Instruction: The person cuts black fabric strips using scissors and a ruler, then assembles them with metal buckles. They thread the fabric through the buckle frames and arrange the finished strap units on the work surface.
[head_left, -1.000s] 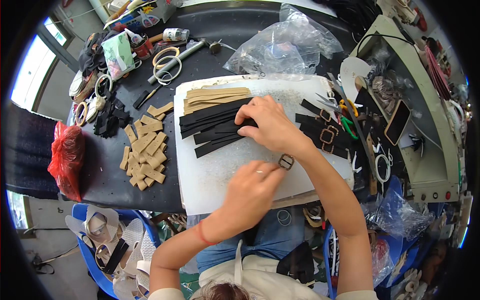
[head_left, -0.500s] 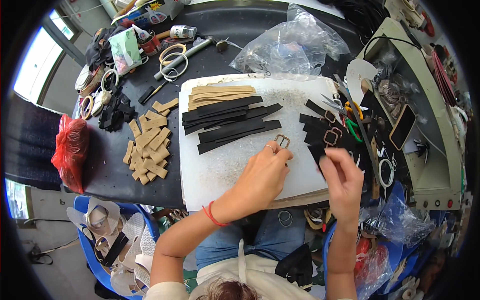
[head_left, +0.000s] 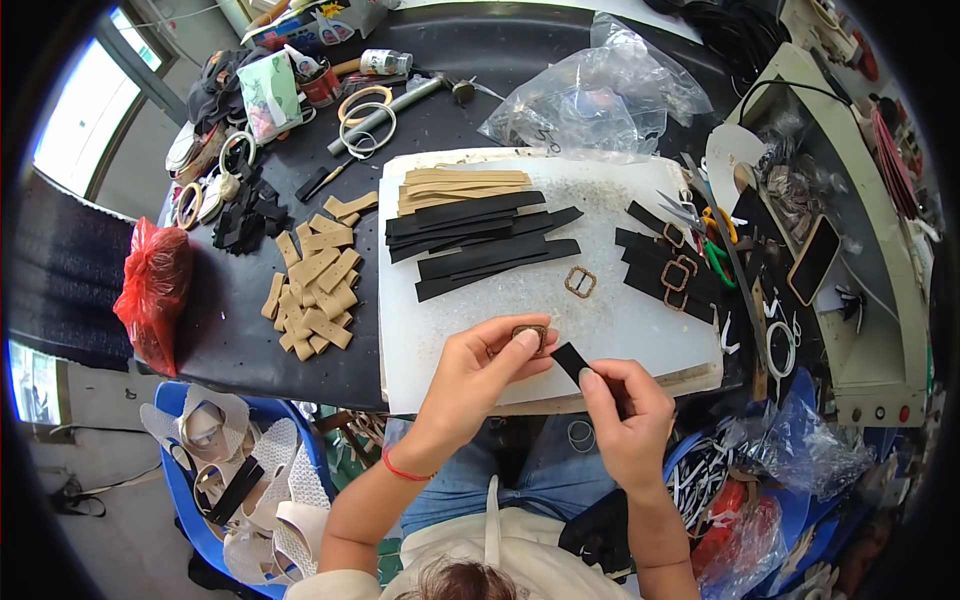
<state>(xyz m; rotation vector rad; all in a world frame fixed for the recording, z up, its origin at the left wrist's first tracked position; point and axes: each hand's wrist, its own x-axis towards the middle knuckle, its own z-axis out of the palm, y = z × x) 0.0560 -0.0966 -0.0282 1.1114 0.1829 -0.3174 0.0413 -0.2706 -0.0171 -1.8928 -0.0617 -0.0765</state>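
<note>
My left hand (head_left: 488, 362) pinches a brownish square buckle (head_left: 530, 338) between thumb and fingers, above the near part of the white board (head_left: 450, 350). Just right of it, my right hand (head_left: 628, 405) grips a short black strap (head_left: 569, 362), its free end angled toward the buckle but apart from it. Another square buckle (head_left: 580, 282) lies alone on the board. Long black strips (head_left: 480, 255) and tan strips (head_left: 465, 188) are stacked farther back. At the board's right edge, short black straps (head_left: 645, 262) lie with several buckles (head_left: 678, 272) among them.
Short tan pieces (head_left: 318, 290) are heaped left of the board. A red plastic bag (head_left: 155, 295) sits at the table's left edge. Scissors (head_left: 715, 240) and a phone (head_left: 814, 260) lie right. A clear bag (head_left: 600, 95) rests behind. Blue bins (head_left: 185, 500) flank my legs.
My left hand has picked up a buckle and drawn it nearer to me. My right hand has moved left and down from the right-hand pile, now holding a black strap. The view has shifted slightly.
</note>
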